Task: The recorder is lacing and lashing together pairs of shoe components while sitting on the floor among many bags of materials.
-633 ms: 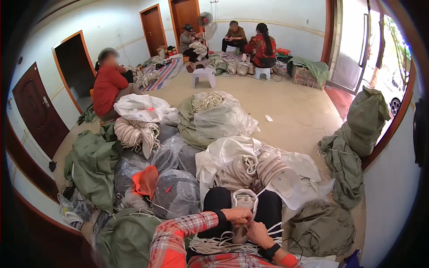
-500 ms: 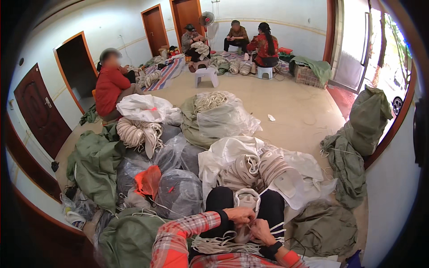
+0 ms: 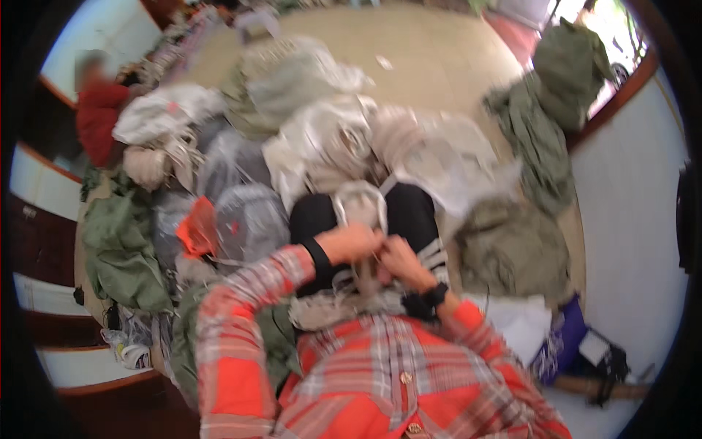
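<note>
Between my knees, on my lap, lies a pale beige shoe upper (image 3: 358, 205) with a light-rimmed opening. My left hand (image 3: 355, 243) is closed over the laced part of the upper, fingers pinched. Right beside it my right hand (image 3: 402, 263) is also closed, its fingertips close to the left ones. Both pinch a pale shoelace at the upper; blur and the fingers hide most of it. A bunch of loose pale laces (image 3: 322, 309) lies across my lap below the hands.
Stacked beige shoe uppers (image 3: 340, 157) lie on white sheeting past my knees. Grey plastic-wrapped bundles (image 3: 252, 219) and an orange bag (image 3: 197, 228) are at left. Green cloth sacks (image 3: 121, 256) lie around. A purple bag (image 3: 559, 340) is at lower right. A person in red (image 3: 102, 121) sits far left.
The view has tipped down and swung, so my plaid shirt shows more and most of the far people have left the picture. My hands stay close together at the shoe upper.
</note>
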A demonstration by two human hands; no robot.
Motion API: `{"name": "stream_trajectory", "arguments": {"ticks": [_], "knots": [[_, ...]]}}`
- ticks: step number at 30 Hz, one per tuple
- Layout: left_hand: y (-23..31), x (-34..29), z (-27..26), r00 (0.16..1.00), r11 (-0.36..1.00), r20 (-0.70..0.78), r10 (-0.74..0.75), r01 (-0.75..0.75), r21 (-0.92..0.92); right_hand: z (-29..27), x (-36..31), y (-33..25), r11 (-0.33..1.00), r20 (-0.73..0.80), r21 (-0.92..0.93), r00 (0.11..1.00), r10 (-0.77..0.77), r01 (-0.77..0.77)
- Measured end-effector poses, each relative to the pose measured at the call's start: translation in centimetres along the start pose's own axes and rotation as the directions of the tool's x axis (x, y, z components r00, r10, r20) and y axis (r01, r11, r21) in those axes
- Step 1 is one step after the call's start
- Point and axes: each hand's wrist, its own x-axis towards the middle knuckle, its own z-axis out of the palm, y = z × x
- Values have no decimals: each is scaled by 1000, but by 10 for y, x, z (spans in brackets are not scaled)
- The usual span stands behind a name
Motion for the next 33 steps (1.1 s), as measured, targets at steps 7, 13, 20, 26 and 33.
{"name": "stream_trajectory", "arguments": {"ticks": [7, 13, 20, 26, 33], "knots": [[-39, -31, -53, 867, 856, -430, -252, 407, 319, -27, -26, -18, 884, -118, -420, 954, -277, 205], [-6, -73, -28, 827, 856, -290, -482, 375, -356, -6, -35, -23, 628, 72, -754, 975, -212, 192], [28, -101, -22, 750, 411, 162, -641, 514, -753, -1, -19, -23, 741, 67, -666, 996, -63, 91], [45, -98, -13, 844, -330, 328, -425, 193, -924, -12, 1, -38, 932, 169, -339, 966, 195, -129], [48, -89, 7, 896, -708, 170, -409, -194, -679, -13, 1, -22, 964, 239, -84, 934, 265, -253]]}}
